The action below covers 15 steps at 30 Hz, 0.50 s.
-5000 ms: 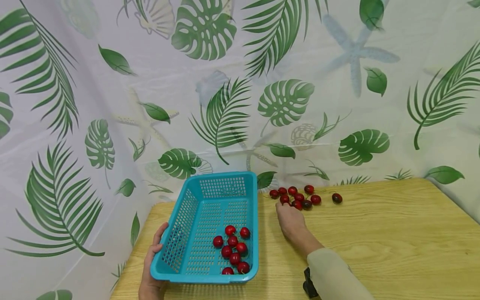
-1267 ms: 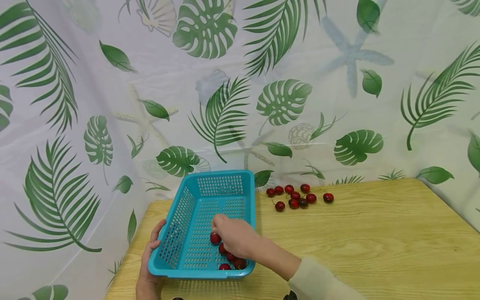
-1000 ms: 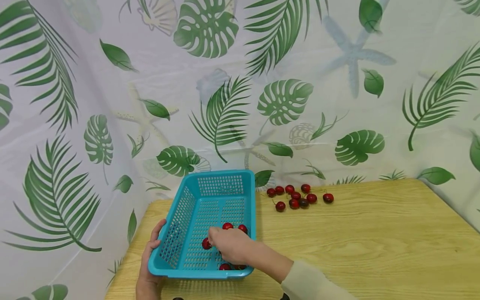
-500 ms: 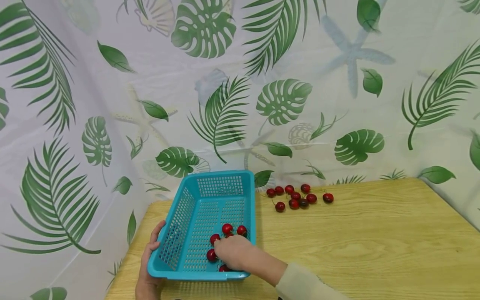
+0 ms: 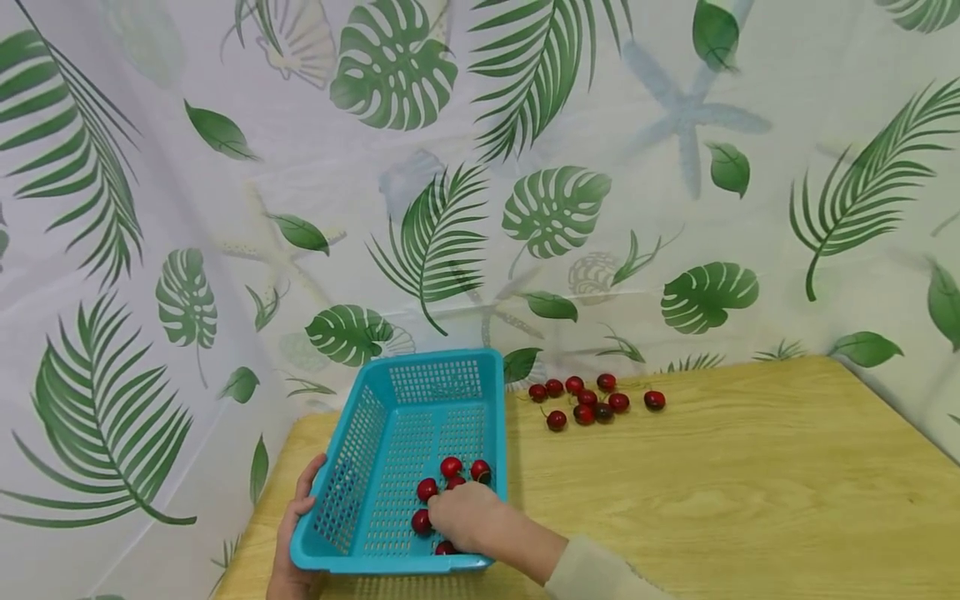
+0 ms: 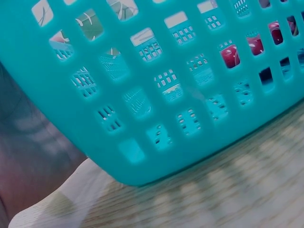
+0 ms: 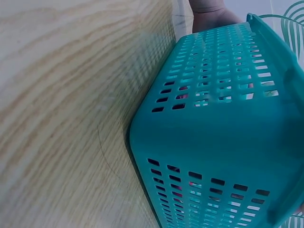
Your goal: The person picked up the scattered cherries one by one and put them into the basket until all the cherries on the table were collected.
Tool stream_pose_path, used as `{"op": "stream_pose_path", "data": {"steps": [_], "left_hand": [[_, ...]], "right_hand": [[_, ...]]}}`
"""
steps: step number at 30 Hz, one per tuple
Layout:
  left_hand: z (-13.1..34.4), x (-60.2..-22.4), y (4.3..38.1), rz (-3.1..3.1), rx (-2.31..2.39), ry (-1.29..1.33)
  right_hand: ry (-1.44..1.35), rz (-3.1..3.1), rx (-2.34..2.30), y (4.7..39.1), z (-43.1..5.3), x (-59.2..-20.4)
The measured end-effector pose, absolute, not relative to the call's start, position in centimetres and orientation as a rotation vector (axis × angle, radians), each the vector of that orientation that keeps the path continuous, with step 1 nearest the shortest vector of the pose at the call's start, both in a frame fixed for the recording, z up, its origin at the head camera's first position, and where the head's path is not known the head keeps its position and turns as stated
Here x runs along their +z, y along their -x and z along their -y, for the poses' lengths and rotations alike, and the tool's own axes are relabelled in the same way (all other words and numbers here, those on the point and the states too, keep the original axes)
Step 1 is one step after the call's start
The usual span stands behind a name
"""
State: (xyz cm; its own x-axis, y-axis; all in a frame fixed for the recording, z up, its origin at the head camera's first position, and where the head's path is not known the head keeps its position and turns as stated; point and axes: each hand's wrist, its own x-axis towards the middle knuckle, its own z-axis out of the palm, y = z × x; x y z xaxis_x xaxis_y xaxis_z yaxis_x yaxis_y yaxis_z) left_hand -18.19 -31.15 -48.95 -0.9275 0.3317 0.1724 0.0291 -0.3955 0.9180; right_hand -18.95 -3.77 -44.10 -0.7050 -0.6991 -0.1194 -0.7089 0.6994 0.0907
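A blue-green plastic basket with perforated walls stands on the wooden table. My left hand grips its left rim, fingers over the edge. Inside, toward the near right corner, lie several red cherries, among them one cherry lower left of the others. My right hand reaches over the right rim, low among these cherries. Its fingertips are hidden behind the hand, and I cannot tell whether they hold a cherry. The left wrist view shows red cherries through the holes in the basket wall.
Several dark red cherries lie on the table beyond the basket's right side, one cherry apart at the right. A leaf-patterned white cloth hangs behind the table and along its left.
My right hand has moved from the loose cherries on the table into the basket, shifting cherries there leftward. One table cherry now lies nearer, apart from the cluster. My left hand stays on the rim.
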Motion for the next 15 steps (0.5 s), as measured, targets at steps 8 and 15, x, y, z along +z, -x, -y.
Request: {"op": "stream_pose_path", "data": {"steps": [8,15], "left_hand": [[31.16,-49.18,18.13,-1.395,2.493,-0.614],[31.1,-49.14,18.42,-1.475,2.452,-0.647]], "right_hand": [[1.192,-2.837,0.185,18.93,3.93,-44.12],[1.15,-2.845,0.143,18.98,3.86,-44.04]]}}
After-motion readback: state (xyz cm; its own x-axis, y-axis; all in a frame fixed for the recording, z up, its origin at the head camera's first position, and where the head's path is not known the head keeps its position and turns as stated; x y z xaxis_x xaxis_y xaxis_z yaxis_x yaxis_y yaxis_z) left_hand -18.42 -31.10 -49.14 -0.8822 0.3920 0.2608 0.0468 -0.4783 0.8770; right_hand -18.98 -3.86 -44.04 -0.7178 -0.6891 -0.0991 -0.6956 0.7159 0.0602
